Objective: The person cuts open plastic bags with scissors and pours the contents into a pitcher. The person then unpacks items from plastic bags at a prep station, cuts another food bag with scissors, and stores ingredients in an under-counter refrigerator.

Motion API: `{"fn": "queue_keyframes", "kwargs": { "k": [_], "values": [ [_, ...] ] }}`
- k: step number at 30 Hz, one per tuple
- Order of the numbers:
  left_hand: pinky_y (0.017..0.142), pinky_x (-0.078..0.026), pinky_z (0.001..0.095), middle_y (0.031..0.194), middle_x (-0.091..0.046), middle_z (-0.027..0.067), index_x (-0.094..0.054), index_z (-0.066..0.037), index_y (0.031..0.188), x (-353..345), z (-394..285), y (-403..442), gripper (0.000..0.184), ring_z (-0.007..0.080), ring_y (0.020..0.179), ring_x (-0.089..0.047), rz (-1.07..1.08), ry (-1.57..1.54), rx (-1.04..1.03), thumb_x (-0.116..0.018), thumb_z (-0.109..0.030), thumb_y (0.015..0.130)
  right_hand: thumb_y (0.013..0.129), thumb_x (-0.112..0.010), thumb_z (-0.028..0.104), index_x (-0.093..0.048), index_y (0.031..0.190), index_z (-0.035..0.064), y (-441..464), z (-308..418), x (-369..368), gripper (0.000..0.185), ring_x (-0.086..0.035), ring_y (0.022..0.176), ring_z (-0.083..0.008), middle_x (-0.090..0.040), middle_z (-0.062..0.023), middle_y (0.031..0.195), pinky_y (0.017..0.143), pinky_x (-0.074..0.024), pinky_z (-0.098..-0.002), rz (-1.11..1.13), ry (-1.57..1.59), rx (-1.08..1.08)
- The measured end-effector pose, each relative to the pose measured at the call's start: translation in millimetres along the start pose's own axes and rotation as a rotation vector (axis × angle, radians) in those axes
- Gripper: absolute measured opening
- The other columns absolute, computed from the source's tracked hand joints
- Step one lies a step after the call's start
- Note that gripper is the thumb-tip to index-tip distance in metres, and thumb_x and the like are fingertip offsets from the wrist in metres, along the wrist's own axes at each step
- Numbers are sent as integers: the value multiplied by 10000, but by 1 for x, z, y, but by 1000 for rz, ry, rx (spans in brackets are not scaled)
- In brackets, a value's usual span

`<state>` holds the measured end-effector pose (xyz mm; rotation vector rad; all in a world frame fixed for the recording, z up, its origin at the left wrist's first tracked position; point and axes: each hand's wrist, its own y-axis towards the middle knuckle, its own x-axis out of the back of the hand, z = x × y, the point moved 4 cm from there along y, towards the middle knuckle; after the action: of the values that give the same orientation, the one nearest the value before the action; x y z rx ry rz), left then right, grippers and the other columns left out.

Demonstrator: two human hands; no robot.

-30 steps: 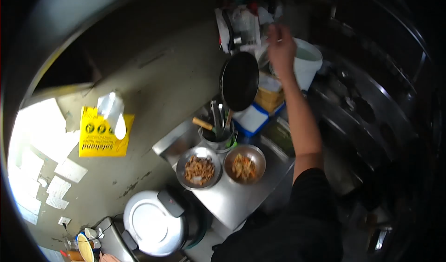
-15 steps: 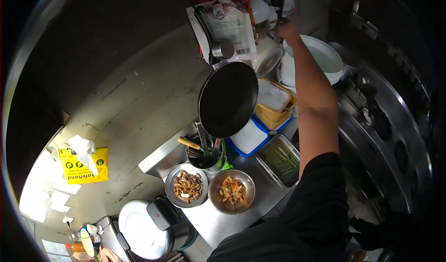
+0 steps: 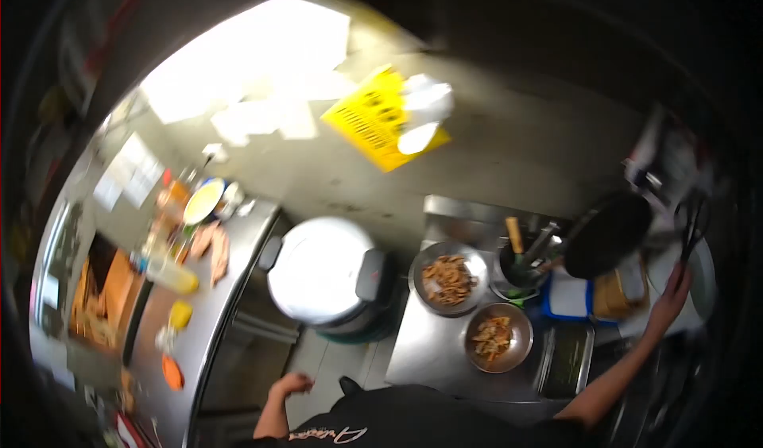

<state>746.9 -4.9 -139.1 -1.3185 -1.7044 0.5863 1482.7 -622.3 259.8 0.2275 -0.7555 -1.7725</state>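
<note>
At the right, my right hand (image 3: 678, 281) is closed around the handle of a dark whisk (image 3: 695, 224), its wire end pointing up and away. This hand is beside a large white basin (image 3: 702, 280). My left hand (image 3: 294, 383) hangs low in front of my body, fingers loosely curled in, with nothing visible in it. A bowl of sliced mushrooms (image 3: 450, 280) and a metal bowl of chopped orange and pale food (image 3: 493, 337) stand on the steel counter (image 3: 433, 368). A black frying pan (image 3: 608, 235) is propped behind them.
A large lidded cooker (image 3: 324, 269) stands left of the counter. Blue-rimmed and tan containers (image 3: 620, 289) and a steel tray (image 3: 566, 361) sit near my right arm. Another steel counter (image 3: 214, 313) at the left holds bottles and cloths. A yellow packet (image 3: 373, 122) hangs on the wall.
My view has swung left, so the counter and bowls appear further right. My right hand has come back from the far shelf and now shows a whisk. My left hand has come into view.
</note>
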Motion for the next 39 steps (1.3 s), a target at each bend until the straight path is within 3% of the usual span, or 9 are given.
{"fn": "queue_keyframes", "kwargs": {
  "k": [1, 3, 5, 8, 15, 20, 27, 33, 39],
  "values": [
    [743, -544, 450, 883, -736, 169, -747, -86, 981, 14, -14, 7, 364, 358, 796, -685, -152, 482, -156, -656, -437, 955, 1109, -462, 223, -572, 1330, -20, -53, 33, -21, 347, -568, 1216, -228, -607, -137, 1302, 1048, -422, -330, 123, -226, 105],
    [700, -525, 452, 814, -705, 194, -727, -54, 950, 48, -77, -24, 384, 350, 754, -676, -396, 334, -390, -640, -427, 973, 1081, -514, 198, -574, 1281, -18, -165, 91, -91, 301, -569, 1191, -233, -604, -138, 1270, 1043, -427, -350, 398, -30, 82],
    [677, -526, 347, 784, -671, 87, -707, -36, 999, 83, -151, -78, 308, 175, 704, -638, -552, -247, -480, -589, -318, 1041, 1032, -544, 111, -586, 1180, -6, -276, 173, -158, 193, -587, 1114, -272, -604, -153, 1150, 997, -440, -366, 716, 64, 134],
    [850, -529, 290, 1022, -693, 46, -679, -6, 1175, 132, -173, -111, 324, 128, 915, -648, -409, -823, -734, -511, -269, 1091, 937, -581, 41, -599, 1094, 11, -407, 272, -258, 161, -570, 1019, -351, -575, -174, 1040, 913, -439, -432, 1257, 112, 437],
    [885, -508, 352, 1081, -708, 105, -617, -59, 1271, 146, -102, -156, 446, 210, 969, -639, -39, -185, -631, -592, -438, 1037, 880, -530, 91, -601, 1094, 41, -617, 418, -382, 231, -541, 1077, -298, -552, -113, 1042, 992, -381, -433, 1775, 143, 1166],
    [784, -503, 322, 942, -703, 40, -663, -28, 1091, 150, 16, -152, 327, 138, 863, -629, -306, -547, -493, -581, -343, 1057, 911, -532, 122, -599, 1177, 33, -704, 520, -417, 288, -523, 1176, -321, -563, -132, 1193, 1114, -334, -522, 1272, 411, 1602],
    [870, -404, 253, 1052, -618, -47, -737, -57, 1151, 197, 96, -173, 253, 65, 961, -498, -1031, -1326, -505, -628, -256, 1038, 883, -703, 50, -625, 1118, -1, -804, 537, -476, 253, -608, 969, -352, -641, -161, 1004, 856, -500, -431, 1912, 666, 855],
    [726, -480, 228, 1046, -669, -9, -748, -6, 1148, 253, 129, -169, 252, 68, 856, -600, -1307, -1130, -205, -709, -189, 980, 855, -744, 76, -647, 1171, -13, -891, 538, -550, 342, -610, 1019, -385, -682, -185, 1096, 902, -506, -452, 1922, 672, 785],
    [786, -528, 270, 1086, -692, 23, -694, -11, 1259, 342, 138, -185, 328, 100, 904, -638, -1239, -1030, -298, -714, -171, 973, 823, -791, 103, -663, 1084, -14, -919, 583, -633, 313, -636, 969, -326, -698, -166, 994, 868, -520, -412, 2128, 684, 420]
  ]
}}
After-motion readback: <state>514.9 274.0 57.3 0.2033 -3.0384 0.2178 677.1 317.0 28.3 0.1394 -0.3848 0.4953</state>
